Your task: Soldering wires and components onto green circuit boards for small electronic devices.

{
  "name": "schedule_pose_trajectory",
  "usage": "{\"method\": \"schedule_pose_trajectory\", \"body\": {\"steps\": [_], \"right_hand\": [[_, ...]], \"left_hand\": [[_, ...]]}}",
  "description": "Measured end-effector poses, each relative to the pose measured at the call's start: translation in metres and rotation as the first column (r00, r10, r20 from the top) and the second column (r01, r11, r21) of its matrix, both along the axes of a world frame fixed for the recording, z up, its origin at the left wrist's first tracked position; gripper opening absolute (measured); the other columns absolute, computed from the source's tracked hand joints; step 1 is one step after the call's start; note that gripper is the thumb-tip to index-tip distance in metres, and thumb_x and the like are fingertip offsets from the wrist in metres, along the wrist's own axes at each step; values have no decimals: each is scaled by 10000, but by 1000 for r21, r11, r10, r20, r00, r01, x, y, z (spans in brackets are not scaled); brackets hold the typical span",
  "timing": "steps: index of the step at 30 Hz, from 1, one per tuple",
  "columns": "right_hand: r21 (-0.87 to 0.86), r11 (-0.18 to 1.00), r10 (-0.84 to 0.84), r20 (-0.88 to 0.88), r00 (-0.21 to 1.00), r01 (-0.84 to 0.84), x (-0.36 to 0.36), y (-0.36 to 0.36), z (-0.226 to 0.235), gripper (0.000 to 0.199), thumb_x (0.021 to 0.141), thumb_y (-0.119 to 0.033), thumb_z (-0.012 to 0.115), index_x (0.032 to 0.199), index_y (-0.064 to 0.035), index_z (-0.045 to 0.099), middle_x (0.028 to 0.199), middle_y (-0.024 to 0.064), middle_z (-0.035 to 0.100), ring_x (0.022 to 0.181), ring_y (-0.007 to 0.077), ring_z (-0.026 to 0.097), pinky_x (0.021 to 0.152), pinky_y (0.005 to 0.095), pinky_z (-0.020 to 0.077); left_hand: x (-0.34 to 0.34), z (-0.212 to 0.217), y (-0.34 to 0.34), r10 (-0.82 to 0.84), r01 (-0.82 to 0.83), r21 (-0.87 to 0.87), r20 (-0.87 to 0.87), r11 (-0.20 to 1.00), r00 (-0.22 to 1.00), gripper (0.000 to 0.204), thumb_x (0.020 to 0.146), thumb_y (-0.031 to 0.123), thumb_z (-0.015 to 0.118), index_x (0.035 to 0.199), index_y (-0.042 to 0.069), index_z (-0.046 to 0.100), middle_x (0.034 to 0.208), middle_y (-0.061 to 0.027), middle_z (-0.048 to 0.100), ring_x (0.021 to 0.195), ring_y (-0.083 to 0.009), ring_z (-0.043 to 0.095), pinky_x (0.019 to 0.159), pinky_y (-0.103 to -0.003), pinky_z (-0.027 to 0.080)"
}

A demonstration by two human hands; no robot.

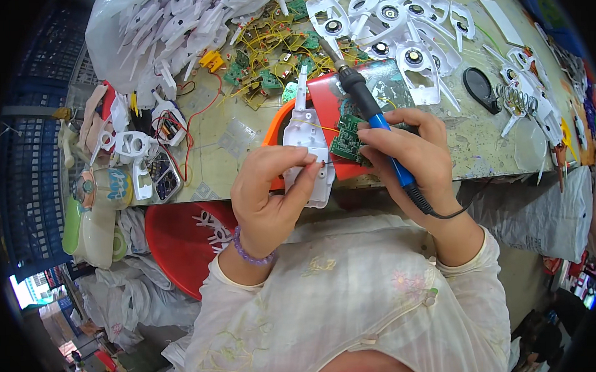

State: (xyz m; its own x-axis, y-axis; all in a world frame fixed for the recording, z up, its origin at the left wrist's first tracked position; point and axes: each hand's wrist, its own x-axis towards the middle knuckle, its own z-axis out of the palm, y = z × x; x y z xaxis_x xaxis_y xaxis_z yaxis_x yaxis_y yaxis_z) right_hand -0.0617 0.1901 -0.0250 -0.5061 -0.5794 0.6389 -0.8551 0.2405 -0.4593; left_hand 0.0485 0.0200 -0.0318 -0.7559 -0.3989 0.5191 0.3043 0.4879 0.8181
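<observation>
My left hand point(265, 197) is closed in a pinch, thumb and forefinger on a thin dark wire that runs toward the green circuit board point(344, 140). Under those fingertips lies an open white plastic housing half point(298, 128), long and narrow at its far end. In my right hand point(418, 152) is a soldering iron point(360, 92) with a blue and black handle, its metal tip slanting up and left, away from the board. The right fingertips also hold the board's right edge beside the housing. A yellow wire links board and housing.
A red sheet point(322, 88) and an orange rim point(273, 136) lie beneath the work. Behind are wired circuit boards point(267, 52), white housings with round black parts point(415, 56) and a bag of white parts point(155, 33). A red basin point(175, 246) stands below the table edge.
</observation>
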Motion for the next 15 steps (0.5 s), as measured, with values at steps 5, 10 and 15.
{"method": "schedule_pose_trajectory", "body": {"steps": [5, 10, 15], "right_hand": [[-26, 999, 25, -34, 999, -26, -5, 3, -8, 347, 677, -68, 691, 1009, -156, 646, 910, 4, 684, 908, 244, 571, 825, 386, 370], [-30, 999, 43, -17, 999, -43, -4, 4, -5, 354, 667, -48, 718, 998, -154, 651, 921, 4, 686, 920, 241, 571, 825, 381, 384], [-33, 999, 39, -13, 999, -39, -5, 5, -6, 377, 639, -11, 758, 978, -145, 663, 909, 11, 686, 913, 243, 578, 808, 379, 408]], "left_hand": [[-12, 17, 7, -50, 56, -137, 47, 989, 998, 193, 745, -54, 705, 917, 13, 648, 866, -80, 663, 767, -176, 619, 660, -258, 473], [-12, 9, 8, -15, 12, 54, 51, 998, 999, 189, 744, -37, 710, 916, 29, 669, 849, -76, 671, 735, -174, 628, 671, -265, 474], [-22, 24, 2, -66, 112, -285, 169, 952, 983, 191, 690, 6, 739, 872, 37, 692, 784, -69, 676, 714, -203, 629, 704, -331, 476]]}}
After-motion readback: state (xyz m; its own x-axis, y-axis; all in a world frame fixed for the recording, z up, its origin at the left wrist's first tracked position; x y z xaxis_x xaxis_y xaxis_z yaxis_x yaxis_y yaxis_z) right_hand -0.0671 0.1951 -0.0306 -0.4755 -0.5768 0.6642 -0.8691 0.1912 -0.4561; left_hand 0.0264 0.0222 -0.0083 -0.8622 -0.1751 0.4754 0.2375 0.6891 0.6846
